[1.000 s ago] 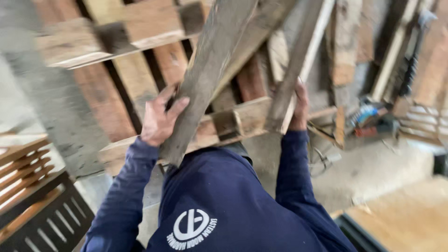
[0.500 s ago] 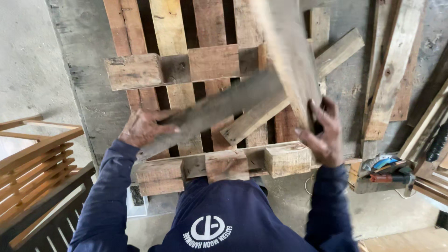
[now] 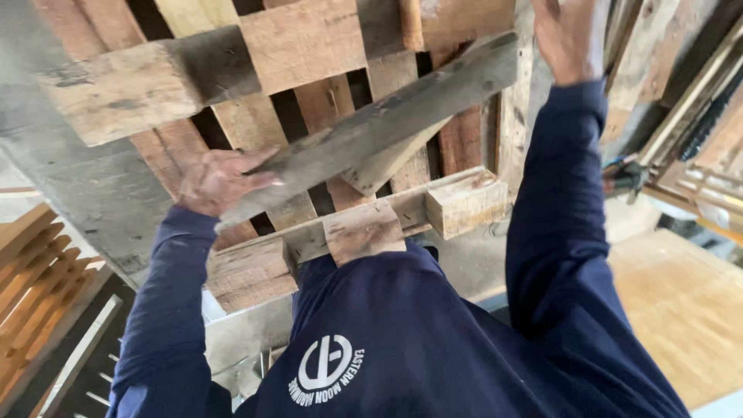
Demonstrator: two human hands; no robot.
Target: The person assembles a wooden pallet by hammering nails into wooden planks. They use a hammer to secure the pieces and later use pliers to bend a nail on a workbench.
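My left hand (image 3: pixel 220 179) was pressed flat, with the fingers stretched out, against the lower end of a grey weathered plank (image 3: pixel 371 135). It was not closed around the wood, only pushing on its face. This plank lay at a slant across the wooden pallet (image 3: pixel 309 46), from my left hand up toward the right. Under it a second, shorter board (image 3: pixel 387 164) crossed in the same slanting way.

My right hand (image 3: pixel 569 35) was raised high, near the top edge of the view, at a pale upright board (image 3: pixel 517 116) on the right side of the pallet. The fingers were cut off by the edge, so I cannot tell if they gripped it.

The pallet stood upright, close before my chest, and its lower blocks (image 3: pixel 464 203) were just above my dark blue sweatshirt (image 3: pixel 402 325). To the left stood slatted wooden crates (image 3: pixel 35 271), and a plywood sheet (image 3: pixel 681 302) lay to the lower right.
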